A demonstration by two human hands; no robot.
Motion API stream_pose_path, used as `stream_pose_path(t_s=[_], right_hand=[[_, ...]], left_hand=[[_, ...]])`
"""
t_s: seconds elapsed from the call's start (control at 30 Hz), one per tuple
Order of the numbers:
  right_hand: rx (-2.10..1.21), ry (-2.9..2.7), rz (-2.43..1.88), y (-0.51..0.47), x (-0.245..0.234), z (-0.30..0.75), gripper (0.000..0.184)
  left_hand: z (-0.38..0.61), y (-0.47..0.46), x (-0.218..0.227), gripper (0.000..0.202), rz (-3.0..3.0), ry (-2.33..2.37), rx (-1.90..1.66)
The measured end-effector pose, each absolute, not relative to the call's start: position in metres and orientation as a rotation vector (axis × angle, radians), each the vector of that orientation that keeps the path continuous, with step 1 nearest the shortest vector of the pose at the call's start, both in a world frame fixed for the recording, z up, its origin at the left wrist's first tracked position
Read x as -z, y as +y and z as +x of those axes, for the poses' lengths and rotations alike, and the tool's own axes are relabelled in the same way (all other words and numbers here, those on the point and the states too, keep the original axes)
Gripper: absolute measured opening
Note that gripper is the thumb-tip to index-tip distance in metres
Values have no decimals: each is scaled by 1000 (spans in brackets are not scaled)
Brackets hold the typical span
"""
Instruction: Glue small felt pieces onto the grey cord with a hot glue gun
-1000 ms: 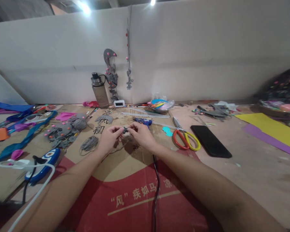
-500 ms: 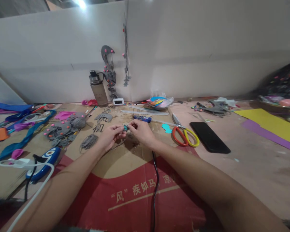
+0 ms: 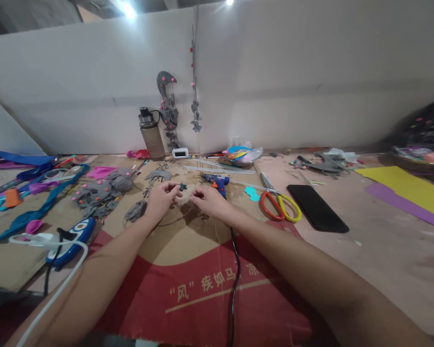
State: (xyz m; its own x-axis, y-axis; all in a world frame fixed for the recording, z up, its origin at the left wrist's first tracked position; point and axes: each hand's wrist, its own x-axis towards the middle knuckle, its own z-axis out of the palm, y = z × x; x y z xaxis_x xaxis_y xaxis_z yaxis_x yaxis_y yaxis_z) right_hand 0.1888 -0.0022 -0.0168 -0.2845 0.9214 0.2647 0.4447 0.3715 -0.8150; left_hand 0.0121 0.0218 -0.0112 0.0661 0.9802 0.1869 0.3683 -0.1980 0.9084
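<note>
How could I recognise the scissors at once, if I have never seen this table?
Find the red-and-tan cardboard across the middle of the table. Near its right edge, the scissors lie between the blue glue gun and the black smartphone. Unlike these neighbours, they have one red and one yellow handle loop.

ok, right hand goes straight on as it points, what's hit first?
Likely the small dark green piece held by the left hand, across a gap from the right hand; depth is unclear, so the left hand itself could come first.
</note>
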Motion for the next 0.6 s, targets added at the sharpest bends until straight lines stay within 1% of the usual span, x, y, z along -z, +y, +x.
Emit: stream_pose_path(t_s=[0.1, 0.23, 0.33, 0.43, 0.6], right_hand=[[-1042, -1679, -1069, -3, 8, 188, 16], [-1451, -1364, -682, -11, -10, 191, 17], [-1669, -1264, -504, -19, -27, 199, 18], [-1762, -1316, -473, -26, -43, 210, 16], [-1758, -1546, -520, -37, -66, 226, 20]], left_hand=[[4, 32, 15, 33, 1617, 1327, -1219], [-6, 48, 20, 31, 1370, 1228, -1378], [-12, 54, 13, 28, 1166, 1126, -1524], [-18, 56, 0, 21, 1025, 1044, -1651], [-27, 58, -8, 19, 920, 1025, -1754]])
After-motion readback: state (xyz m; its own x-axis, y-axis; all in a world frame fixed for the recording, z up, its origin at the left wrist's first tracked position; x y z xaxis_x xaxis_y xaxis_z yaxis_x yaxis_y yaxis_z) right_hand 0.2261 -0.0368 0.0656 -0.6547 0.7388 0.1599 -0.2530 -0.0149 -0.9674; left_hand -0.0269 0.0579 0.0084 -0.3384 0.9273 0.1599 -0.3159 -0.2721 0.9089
